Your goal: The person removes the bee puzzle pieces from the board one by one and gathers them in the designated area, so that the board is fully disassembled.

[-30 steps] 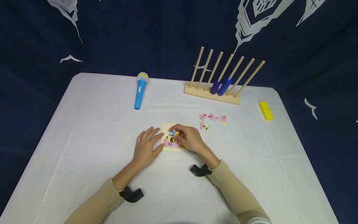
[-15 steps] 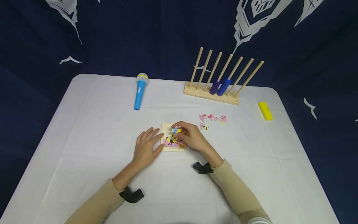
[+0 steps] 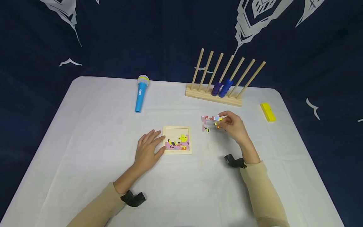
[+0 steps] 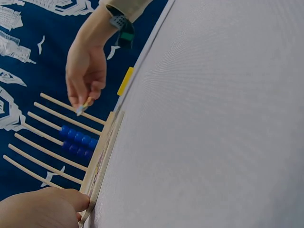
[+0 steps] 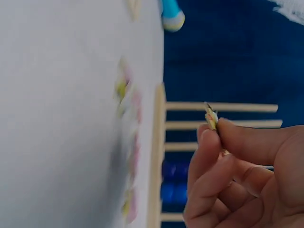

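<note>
The right hand [image 3: 233,125] pinches a small puzzle piece [image 5: 210,116] between thumb and fingertips, just above the loose pieces [image 3: 208,123] on the white table [image 3: 85,132]. The piece looks thin, flat, stiff and very light, so I think it is best held by its edges; a loose pinch could let it slip. The puzzle tray [image 3: 177,144] sits at about 8 o'clock from that hand. The left hand [image 3: 147,150] lies flat with straight fingers, touching the tray's left edge and holding nothing. At 12 o'clock stands a wooden peg rack [image 3: 215,94].
</note>
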`<state>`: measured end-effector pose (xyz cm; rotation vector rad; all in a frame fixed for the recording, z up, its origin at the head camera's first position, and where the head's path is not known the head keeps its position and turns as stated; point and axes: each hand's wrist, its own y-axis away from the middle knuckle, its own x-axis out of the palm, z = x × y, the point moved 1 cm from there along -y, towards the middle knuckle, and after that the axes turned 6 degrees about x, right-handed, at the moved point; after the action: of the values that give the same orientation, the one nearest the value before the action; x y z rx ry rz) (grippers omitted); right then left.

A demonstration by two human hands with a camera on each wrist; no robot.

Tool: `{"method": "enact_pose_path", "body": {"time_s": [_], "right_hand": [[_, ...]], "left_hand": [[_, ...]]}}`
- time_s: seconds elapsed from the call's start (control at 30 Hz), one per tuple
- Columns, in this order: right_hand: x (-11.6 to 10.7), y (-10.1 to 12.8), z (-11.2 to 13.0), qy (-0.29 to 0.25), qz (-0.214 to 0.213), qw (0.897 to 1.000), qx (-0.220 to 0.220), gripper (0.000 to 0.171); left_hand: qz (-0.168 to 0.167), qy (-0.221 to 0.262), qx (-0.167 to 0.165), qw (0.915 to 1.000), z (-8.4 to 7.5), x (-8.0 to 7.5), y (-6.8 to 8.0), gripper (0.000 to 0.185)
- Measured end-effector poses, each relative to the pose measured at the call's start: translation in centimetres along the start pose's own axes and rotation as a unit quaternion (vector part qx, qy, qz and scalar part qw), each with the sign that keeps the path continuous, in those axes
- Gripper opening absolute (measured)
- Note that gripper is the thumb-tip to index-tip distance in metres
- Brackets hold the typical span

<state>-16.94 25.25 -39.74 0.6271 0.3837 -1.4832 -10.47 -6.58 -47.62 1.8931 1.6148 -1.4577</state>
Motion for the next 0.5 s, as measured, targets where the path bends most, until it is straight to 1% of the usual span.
{"method": "enact_pose_path", "body": {"time_s": [0.07, 0.13, 0.3, 0.4, 0.5], "right_hand": [[-0.4, -0.3, -0.9, 0.014, 0.003, 1.0, 0.018, 0.027], [-0.3, -0.6, -1.7, 0.018, 0.017, 0.999, 0.036, 0.026], [0.5, -1.2, -2.6, 0.015, 0.057, 0.996, 0.062, 0.026], [0.9, -1.4, -2.7, 0.033, 0.057, 0.995, 0.071, 0.026], [1.1, -1.4, -2.7, 0.059, 0.045, 0.995, 0.073, 0.025]], "left_hand": [[0.002, -0.001, -0.002, 1.0, 0.1, 0.0, 0.0, 0.04], [0.005, 0.0, -0.005, 1.0, 0.1, -0.1, 0.1, 0.039], [0.007, 0.003, -0.008, 0.9999, 0.2, -0.1, 0.1, 0.039], [0.009, 0.003, -0.007, 0.9999, 0.1, -0.1, 0.1, 0.039], [0.009, 0.002, -0.004, 1.0, 0.1, -0.1, 0.1, 0.039]]}}
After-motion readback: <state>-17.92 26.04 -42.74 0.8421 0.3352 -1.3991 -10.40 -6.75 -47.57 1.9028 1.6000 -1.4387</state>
